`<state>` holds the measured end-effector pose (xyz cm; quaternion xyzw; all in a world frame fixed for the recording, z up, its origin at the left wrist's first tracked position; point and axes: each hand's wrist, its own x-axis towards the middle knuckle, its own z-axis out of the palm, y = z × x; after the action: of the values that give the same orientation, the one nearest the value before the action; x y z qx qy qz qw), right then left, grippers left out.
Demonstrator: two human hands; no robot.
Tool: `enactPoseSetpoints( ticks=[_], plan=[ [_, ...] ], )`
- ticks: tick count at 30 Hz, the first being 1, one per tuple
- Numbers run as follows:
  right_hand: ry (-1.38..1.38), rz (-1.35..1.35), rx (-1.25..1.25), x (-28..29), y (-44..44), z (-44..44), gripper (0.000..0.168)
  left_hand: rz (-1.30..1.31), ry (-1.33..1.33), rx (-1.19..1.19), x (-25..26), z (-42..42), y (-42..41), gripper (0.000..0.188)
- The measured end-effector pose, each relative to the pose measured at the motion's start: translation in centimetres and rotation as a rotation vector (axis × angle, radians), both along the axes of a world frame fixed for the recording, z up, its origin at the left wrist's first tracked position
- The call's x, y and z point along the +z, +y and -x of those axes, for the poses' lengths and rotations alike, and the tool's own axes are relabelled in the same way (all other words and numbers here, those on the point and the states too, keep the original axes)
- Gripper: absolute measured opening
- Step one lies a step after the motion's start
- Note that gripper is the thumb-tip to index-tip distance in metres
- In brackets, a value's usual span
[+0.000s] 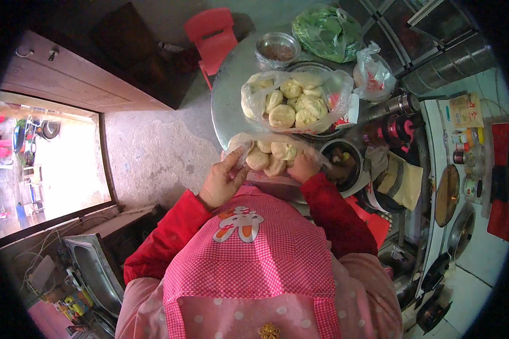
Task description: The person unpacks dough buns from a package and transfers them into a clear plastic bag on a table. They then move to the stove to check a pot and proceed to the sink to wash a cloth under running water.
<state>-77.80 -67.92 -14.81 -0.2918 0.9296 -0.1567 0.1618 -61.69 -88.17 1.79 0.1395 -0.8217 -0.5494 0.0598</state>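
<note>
A clear plastic bag of pale steamed buns is right in front of me, at the table's near edge. My left hand pinches the bag's left rim between thumb and fingers. At the bag's right side is my right hand, its fingers partly hidden by plastic and buns. Whether it grips a bun or only the bag, I cannot tell. Just beyond, a second open plastic bag holds several pleated buns. It rests on a round metal table.
A pot with dark contents stands to the right. Farther back are a metal bowl, bagged leafy greens and a tied plastic bag. Near the right edge lie a pink-topped bottle and a steel flask. A red chair stands behind the table.
</note>
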Motion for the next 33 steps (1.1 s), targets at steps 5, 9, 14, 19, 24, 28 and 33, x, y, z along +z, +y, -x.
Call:
enactPoseSetpoints(
  ticks=[5,9,14,19,24,28,33],
  plan=[
    [0.088,-0.061,0.028,-0.7,-0.1,0.1,0.053,0.038,0.021,-0.006,-0.2,0.1,-0.2,0.052],
    [-0.015,0.087,0.029,0.4,0.5,0.6,0.056,-0.048,-0.001,0.029,-1.2,0.0,-0.5,0.053],
    [-0.196,0.498,0.058,1.9,0.6,1.1,0.065,-0.030,0.074,0.068,-2.1,-0.1,-1.2,0.056],
    [-0.284,0.599,0.164,4.1,1.6,2.1,0.076,-0.103,-0.011,0.100,0.3,0.2,-1.5,0.058],
    [-0.470,0.453,0.163,8.1,2.4,2.2,0.076,-0.088,-0.022,0.087,0.8,0.2,-1.6,0.059],
    [-0.393,0.367,0.226,8.5,3.0,2.3,0.075,-0.069,-0.022,0.081,0.0,-0.1,-1.8,0.058],
    [-0.368,0.197,0.285,8.2,3.5,1.9,0.070,-0.099,0.015,0.076,-0.2,-0.1,-1.5,0.057]
  ],
)
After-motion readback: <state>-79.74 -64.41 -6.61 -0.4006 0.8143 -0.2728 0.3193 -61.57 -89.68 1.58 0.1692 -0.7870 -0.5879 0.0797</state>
